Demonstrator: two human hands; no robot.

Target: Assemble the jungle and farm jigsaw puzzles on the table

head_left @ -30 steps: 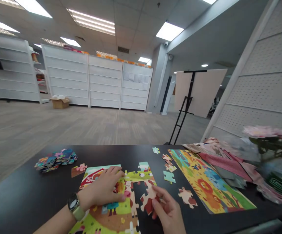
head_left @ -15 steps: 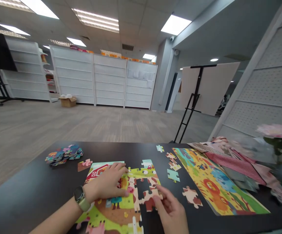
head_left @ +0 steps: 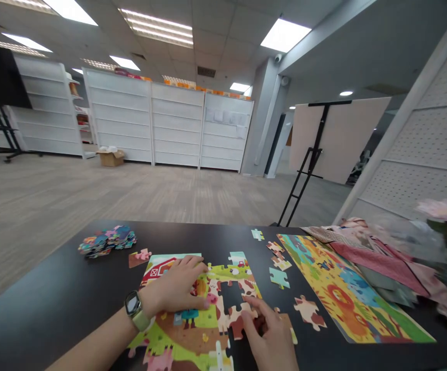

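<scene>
A partly joined farm jigsaw puzzle (head_left: 192, 335) lies on the black table, with a red barn, a cow and pigs on it. My left hand (head_left: 179, 286), with a watch (head_left: 133, 304) at its wrist, rests flat across the puzzle's upper left, fingers stretched out. At the right edge my right hand (head_left: 268, 330) has thumb and fingers on a brown-and-white puzzle piece (head_left: 238, 318), which sits against the cow part. A dark gap shows above that piece. Another piece (head_left: 288, 324) lies partly hidden beside my right hand. A loose cow-patterned piece (head_left: 310, 312) lies further right.
Several loose pieces (head_left: 279, 277) lie beyond my right hand. An animal picture sheet (head_left: 347, 293) is on the right, near pink cloth (head_left: 374, 263) and a flower (head_left: 445, 210). A pile of blue pieces (head_left: 107, 241) stands at the back left, near a pig piece (head_left: 139, 257).
The view has shifted slightly. My right hand has moved a little, uncovering another piece at its right side. My left hand stays on the puzzle.
</scene>
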